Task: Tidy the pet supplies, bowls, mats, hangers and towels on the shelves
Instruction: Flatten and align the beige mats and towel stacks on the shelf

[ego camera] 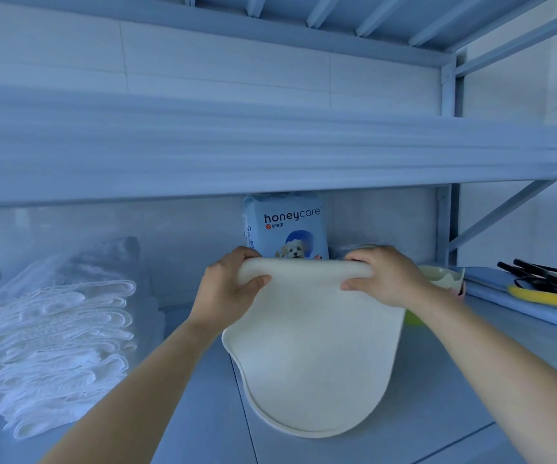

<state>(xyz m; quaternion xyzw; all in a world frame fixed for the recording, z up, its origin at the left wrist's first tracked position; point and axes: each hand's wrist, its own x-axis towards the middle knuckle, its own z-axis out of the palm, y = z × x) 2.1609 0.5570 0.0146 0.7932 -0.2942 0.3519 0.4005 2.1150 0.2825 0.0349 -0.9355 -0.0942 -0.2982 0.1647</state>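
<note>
Cream rubbery mat (310, 356) lies half on the shelf (437, 380), its near rounded end flat while the left hand (227, 289) and right hand (381, 276) both grip its far edge, curled into a roll. By my reading the rolling has only begun. Further back, the folded towels (56, 346), bowls (441, 279), hangers (544, 279) and pet-pad pack (287, 229) already look placed.

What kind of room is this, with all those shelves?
Probably a home utility or storage corner. It has a metal shelf rack against a tiled wall, holding stacked white towels, a honeycare pet-pad pack and hangers. Both hands roll a cream mat.
</note>
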